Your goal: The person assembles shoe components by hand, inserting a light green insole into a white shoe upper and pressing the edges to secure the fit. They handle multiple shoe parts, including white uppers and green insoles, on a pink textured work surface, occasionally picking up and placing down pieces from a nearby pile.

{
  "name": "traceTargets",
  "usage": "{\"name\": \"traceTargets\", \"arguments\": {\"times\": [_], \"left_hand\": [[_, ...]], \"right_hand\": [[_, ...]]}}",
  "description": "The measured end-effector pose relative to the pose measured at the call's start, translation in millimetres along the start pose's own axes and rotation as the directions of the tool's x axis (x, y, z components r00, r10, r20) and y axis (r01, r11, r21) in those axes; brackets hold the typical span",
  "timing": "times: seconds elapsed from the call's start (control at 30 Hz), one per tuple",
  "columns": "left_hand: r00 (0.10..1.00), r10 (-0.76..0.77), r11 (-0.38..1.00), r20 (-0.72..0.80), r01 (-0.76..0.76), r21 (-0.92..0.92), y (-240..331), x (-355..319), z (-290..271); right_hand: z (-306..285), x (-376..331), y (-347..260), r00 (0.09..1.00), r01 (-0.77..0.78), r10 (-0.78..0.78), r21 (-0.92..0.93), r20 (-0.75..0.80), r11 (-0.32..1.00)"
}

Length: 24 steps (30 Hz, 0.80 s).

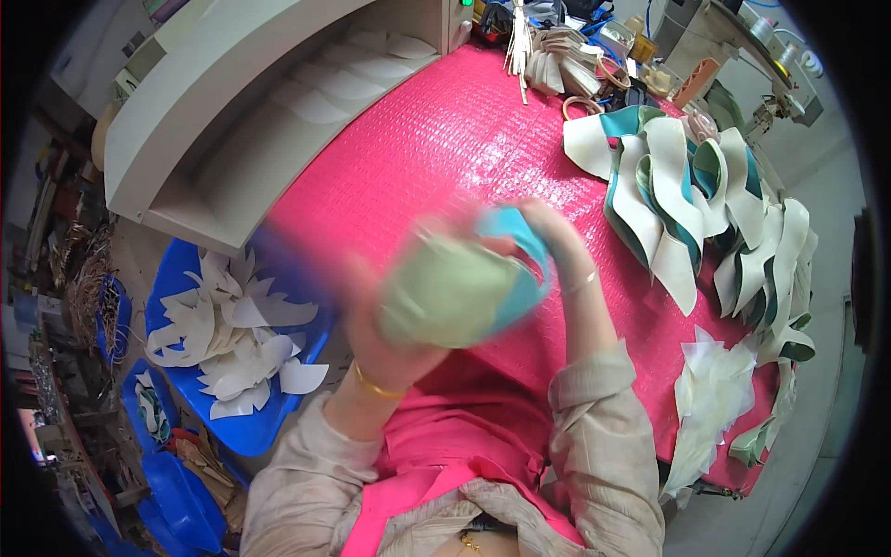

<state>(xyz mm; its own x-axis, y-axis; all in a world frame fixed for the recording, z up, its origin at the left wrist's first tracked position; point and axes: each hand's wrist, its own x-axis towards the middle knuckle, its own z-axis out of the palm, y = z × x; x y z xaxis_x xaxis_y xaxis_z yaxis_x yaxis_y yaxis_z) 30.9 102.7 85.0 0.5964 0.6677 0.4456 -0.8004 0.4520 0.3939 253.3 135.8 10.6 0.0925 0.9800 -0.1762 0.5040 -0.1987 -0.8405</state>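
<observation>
In front of my chest I hold a curved shoe upper [455, 288], pale green on its broad side with a teal lining at its right edge; motion smears it. My left hand [401, 357] closes around its lower left side, the fingers mostly hidden behind it. From the upper right my right hand [553, 234] curls over the teal edge, gripping it. To the right, several white uppers with teal linings [668, 186] lie overlapped in rows on the pink table cover [399, 139].
At the left stands a blue bin [278, 408] of white cut pieces [223, 334]. A cream arched machine [232, 102] holds white pieces on its floor. Thin translucent sheets [710, 399] lie at the right table edge. Bundled strips [561, 63] and tools crowd the far end.
</observation>
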Motion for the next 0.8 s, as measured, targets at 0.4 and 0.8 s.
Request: {"name": "traceTargets", "arguments": {"times": [0.4, 0.8], "left_hand": [[0.977, -0.152, 0.988, -0.147, 0.143, -0.065, -21.4, 46.4, 21.3], [0.956, -0.279, 0.929, -0.093, 0.293, 0.225, 3.1, 38.9, 21.9]], "right_hand": [[1.6, -118.0, -132.3, 0.443, 0.526, -0.759, -0.547, -0.477, 0.651], [-56.6, -106.6, -73.4, 0.889, 0.413, 0.094, 0.874, -0.448, 0.258]]}}
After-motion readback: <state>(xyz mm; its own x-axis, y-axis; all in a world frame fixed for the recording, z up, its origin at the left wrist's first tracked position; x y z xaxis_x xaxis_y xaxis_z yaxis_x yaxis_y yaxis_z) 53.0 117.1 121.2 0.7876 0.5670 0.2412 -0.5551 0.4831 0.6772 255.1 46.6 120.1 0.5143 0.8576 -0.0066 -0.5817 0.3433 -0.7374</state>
